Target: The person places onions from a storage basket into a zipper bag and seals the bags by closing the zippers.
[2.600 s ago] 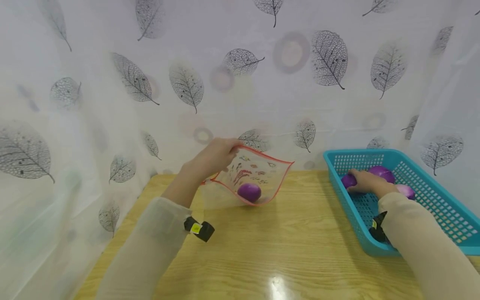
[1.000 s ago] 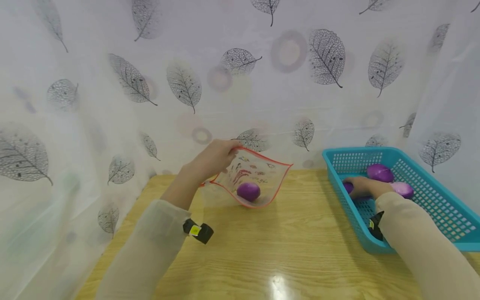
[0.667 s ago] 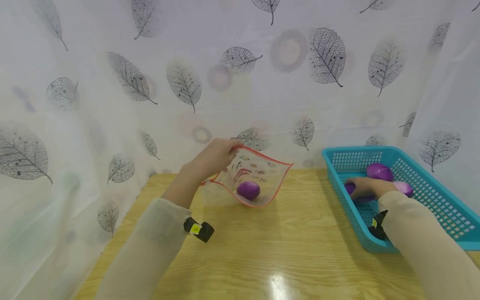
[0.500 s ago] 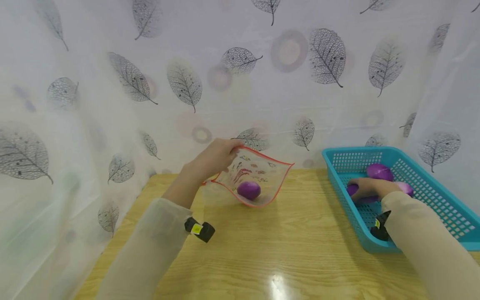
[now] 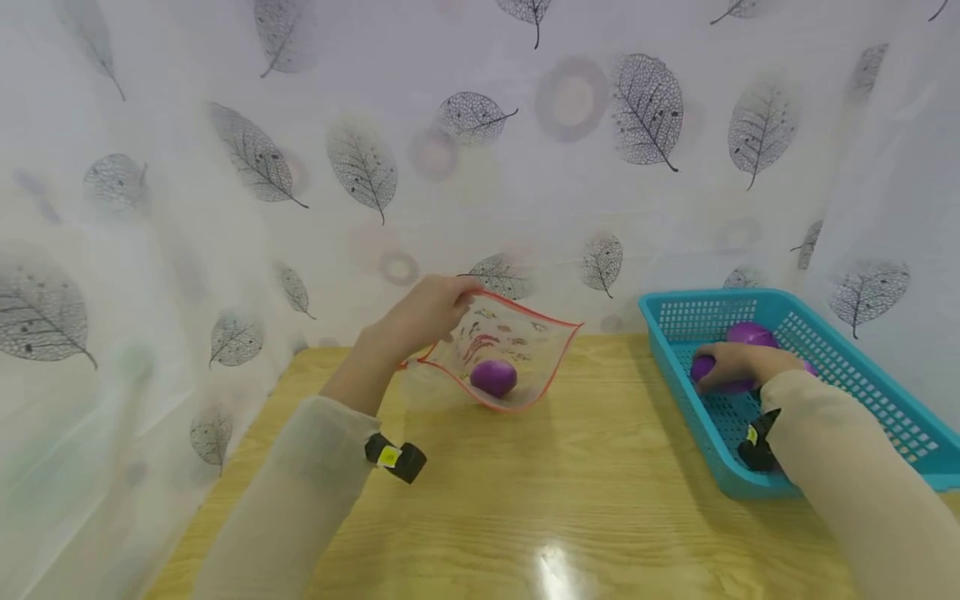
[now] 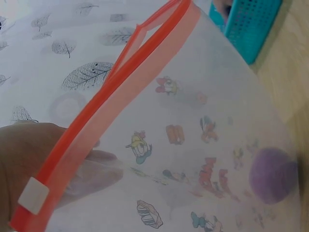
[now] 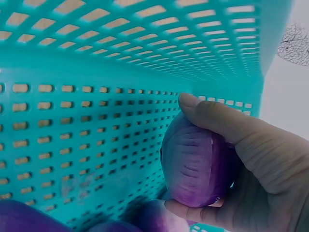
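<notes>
My left hand (image 5: 423, 315) pinches the upper edge of a clear zip bag (image 5: 542, 358) with a red zip and small printed pictures. The bag's mouth gapes toward me, and a purple egg-shaped vegetable (image 5: 493, 378) lies inside it. In the left wrist view, a white slider (image 6: 34, 195) sits on the zip close to the hand. My right hand (image 7: 270, 169) is inside the blue basket (image 5: 686, 425), thumb over the top and fingers below, gripping a glossy purple egg-shaped vegetable (image 7: 195, 162) with fine ribs. The right wrist view shows it above others in the basket.
Further back in the basket lies another purple vegetable (image 5: 752, 334); a purple-and-white one (image 7: 161, 216) shows under the held one. The basket stands at the right of the wooden table (image 5: 480, 517). A leaf-printed curtain (image 5: 480, 192) hangs behind and at the sides.
My right hand, earlier reaching low in the basket, has come up a little, and more of the purple vegetable in its grip shows. The left hand and bag stay nearly still.
</notes>
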`<state>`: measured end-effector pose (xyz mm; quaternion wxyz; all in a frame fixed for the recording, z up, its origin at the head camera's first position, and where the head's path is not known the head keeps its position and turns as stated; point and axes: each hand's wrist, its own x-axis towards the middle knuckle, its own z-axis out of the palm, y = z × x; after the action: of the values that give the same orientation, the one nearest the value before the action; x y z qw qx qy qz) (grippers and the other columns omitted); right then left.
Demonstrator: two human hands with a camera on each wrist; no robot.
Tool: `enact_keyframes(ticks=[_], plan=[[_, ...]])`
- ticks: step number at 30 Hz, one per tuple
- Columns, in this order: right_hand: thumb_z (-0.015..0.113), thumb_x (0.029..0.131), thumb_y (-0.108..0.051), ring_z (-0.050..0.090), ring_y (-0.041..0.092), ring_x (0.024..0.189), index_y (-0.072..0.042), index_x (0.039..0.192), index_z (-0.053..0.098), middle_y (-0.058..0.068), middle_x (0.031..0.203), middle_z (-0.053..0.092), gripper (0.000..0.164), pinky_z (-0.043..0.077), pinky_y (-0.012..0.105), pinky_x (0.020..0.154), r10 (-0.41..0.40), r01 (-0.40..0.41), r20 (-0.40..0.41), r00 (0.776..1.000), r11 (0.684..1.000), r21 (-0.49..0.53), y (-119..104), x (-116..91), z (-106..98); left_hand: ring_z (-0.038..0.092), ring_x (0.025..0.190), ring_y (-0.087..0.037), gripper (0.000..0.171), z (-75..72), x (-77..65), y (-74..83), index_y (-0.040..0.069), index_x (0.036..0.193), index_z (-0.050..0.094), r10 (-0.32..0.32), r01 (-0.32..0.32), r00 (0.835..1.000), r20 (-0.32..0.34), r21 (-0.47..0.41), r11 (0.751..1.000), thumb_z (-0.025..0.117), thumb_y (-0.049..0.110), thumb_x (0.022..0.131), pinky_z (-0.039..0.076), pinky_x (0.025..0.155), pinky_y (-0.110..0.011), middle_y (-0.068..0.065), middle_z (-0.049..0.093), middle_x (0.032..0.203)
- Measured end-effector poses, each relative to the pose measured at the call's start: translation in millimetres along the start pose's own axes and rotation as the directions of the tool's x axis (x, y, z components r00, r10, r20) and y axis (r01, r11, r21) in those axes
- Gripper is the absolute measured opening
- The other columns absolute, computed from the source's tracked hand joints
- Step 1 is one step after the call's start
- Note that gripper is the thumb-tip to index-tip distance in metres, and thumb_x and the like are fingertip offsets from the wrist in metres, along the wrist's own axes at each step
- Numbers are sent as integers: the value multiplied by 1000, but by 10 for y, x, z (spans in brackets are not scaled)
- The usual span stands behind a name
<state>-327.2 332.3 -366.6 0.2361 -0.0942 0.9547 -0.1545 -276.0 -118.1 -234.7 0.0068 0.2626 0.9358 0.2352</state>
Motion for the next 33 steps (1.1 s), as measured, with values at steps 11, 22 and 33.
enact_keyframes(ticks=[11, 22, 33], plan=[[75, 76, -39, 54, 49, 95, 7, 132, 41, 38, 113, 49, 81, 50, 59, 74, -63, 56, -65, 996, 993, -109, -111, -83, -82, 63, 62, -16, 35, -5, -5, 22, 5, 135, 50, 9, -9, 1000, 1, 23, 1000, 39, 7, 101, 55, 62, -24, -16, 58, 127], [75, 77, -32, 57, 37, 89, 9, 130, 41, 33, 109, 52, 74, 53, 44, 69, -108, 101, -88, 990, 992, -81, -134, -148, -184, 62, 57, -16, 35, 11, 15, 30, 4, 133, 52, 18, -18, 1000, -3, 24, 1000, 39, 6, 101, 56, 63, -25, -16, 60, 125], [76, 76, -29, 58, 35, 87, 9, 127, 43, 32, 105, 54, 72, 53, 42, 67, -145, 133, -116, 983, 985, -110, -161, -207, -272, 63, 56, -15, 34, 10, 14, 21, 4, 133, 51, 26, -26, 1000, 3, 30, 999, 39, 7, 101, 56, 65, -26, -17, 59, 125]])
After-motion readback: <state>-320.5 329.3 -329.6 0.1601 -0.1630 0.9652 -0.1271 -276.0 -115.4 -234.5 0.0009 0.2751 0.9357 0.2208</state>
